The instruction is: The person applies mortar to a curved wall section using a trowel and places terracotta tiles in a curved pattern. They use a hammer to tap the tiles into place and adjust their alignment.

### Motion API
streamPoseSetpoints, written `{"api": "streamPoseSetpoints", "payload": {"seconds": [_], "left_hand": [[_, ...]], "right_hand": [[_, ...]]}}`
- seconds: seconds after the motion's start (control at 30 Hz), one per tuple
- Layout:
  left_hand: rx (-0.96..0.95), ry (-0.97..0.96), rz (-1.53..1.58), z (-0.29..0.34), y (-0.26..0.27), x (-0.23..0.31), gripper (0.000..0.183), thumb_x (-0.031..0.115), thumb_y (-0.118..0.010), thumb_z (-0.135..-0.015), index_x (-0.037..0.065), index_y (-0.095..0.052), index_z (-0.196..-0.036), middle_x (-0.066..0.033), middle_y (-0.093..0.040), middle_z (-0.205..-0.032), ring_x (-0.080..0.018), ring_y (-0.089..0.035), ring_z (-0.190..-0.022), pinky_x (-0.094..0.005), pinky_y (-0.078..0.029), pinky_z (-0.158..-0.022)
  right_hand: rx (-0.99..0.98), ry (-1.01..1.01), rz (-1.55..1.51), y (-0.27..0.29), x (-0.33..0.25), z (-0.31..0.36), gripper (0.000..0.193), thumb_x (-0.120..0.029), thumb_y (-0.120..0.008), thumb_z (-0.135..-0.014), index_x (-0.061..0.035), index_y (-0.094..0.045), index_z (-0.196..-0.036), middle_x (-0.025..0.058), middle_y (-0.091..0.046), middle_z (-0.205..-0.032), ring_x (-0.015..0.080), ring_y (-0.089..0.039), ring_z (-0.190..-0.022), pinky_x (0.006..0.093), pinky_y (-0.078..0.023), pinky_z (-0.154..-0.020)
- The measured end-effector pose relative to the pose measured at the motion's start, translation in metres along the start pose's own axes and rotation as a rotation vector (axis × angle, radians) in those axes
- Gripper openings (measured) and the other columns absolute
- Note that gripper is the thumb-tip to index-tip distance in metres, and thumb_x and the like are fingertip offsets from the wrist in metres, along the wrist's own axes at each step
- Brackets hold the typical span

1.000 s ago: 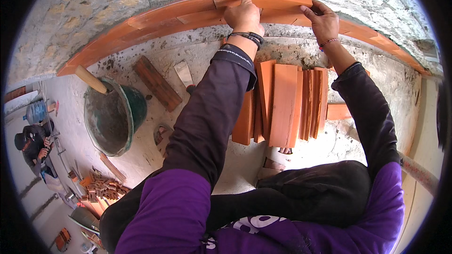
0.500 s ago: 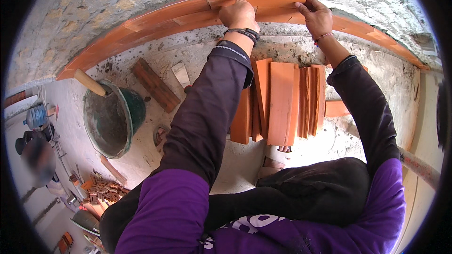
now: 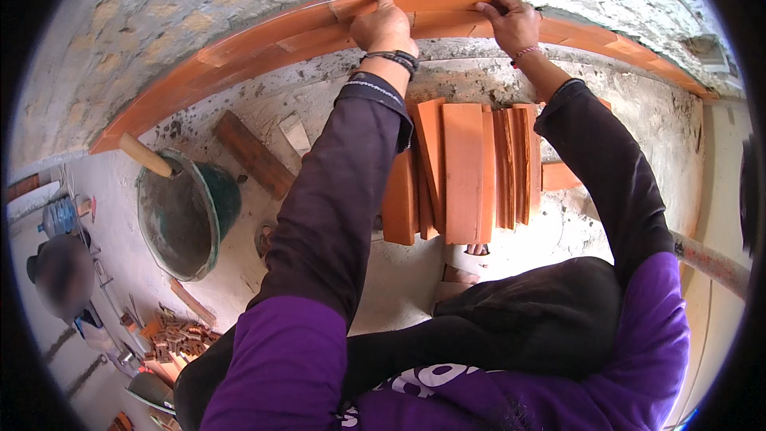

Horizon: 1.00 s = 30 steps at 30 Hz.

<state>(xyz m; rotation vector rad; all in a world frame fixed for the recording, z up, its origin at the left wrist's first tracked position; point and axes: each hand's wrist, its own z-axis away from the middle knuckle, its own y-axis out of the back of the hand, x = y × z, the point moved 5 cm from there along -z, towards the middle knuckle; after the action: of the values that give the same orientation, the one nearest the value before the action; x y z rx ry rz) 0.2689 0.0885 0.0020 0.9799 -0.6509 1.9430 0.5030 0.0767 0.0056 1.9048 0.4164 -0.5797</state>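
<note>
A thin terracotta tile (image 3: 447,0) lies along the top of a low facing of similar tiles (image 3: 271,44) against the rough wall. My left hand (image 3: 385,32) is closed on its front, with the thumb laid over the top edge; the other fingers are partly hidden. At the tile's right end, my right hand (image 3: 515,28) pinches the corner between thumb and fingers. A pale string (image 3: 287,9) runs along the upper edge of the facing. Below my hands, between my forearms, several loose terracotta tiles (image 3: 464,172) stand packed side by side on the floor.
To the left stands a dark green bucket (image 3: 211,223) with a wooden handle (image 3: 145,155) sticking out. Near it lie a dark wooden-looking bar (image 3: 254,153) and a pale flat blade (image 3: 295,134). Broken tile pieces (image 3: 179,339) are heaped lower left. Another person (image 3: 64,275) is at far left.
The whole view has shifted slightly, so the wall and both hands appear further left. Both hands keep their grip on the same tile. The person at far left has moved a little.
</note>
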Motion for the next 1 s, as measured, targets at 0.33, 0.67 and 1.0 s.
{"api": "streamPoseSetpoints", "payload": {"seconds": [0.33,0.67,1.0], "left_hand": [[-0.129,0.005,0.026,0.0,-0.004,-0.001,0.092,0.067,-0.061,-0.082,-0.01,-0.043,-0.128,-0.0137,-0.055,-0.121,-0.0209,-0.057,-0.11,-0.0353,-0.049,-0.099],[-0.104,-0.056,0.241,-0.003,0.003,-0.022,0.068,0.059,-0.038,-0.1,-0.002,-0.049,-0.127,-0.0058,-0.057,-0.101,-0.0131,-0.054,-0.083,-0.0273,-0.049,-0.076],[-0.113,0.035,0.299,-0.001,0.0,-0.019,0.063,0.052,-0.038,-0.102,0.007,-0.032,-0.146,-0.0066,-0.05,-0.128,-0.0173,-0.055,-0.107,-0.0307,-0.046,-0.098]], "right_hand": [[0.013,0.019,-0.039,-0.002,0.006,-0.001,0.033,-0.038,-0.077,-0.08,-0.0085,-0.075,-0.095,0.0126,-0.073,-0.084,0.0292,-0.07,-0.078,0.0375,-0.055,-0.074],[-0.015,-0.011,-0.023,-0.004,0.012,-0.002,0.039,-0.042,-0.075,-0.082,-0.0054,-0.074,-0.097,0.0146,-0.073,-0.088,0.0305,-0.07,-0.082,0.038,-0.055,-0.077],[-0.04,-0.019,-0.056,0.0,0.009,-0.002,0.042,-0.039,-0.076,-0.083,-0.0036,-0.073,-0.105,0.0136,-0.074,-0.093,0.0256,-0.072,-0.085,0.0361,-0.055,-0.08]]}}
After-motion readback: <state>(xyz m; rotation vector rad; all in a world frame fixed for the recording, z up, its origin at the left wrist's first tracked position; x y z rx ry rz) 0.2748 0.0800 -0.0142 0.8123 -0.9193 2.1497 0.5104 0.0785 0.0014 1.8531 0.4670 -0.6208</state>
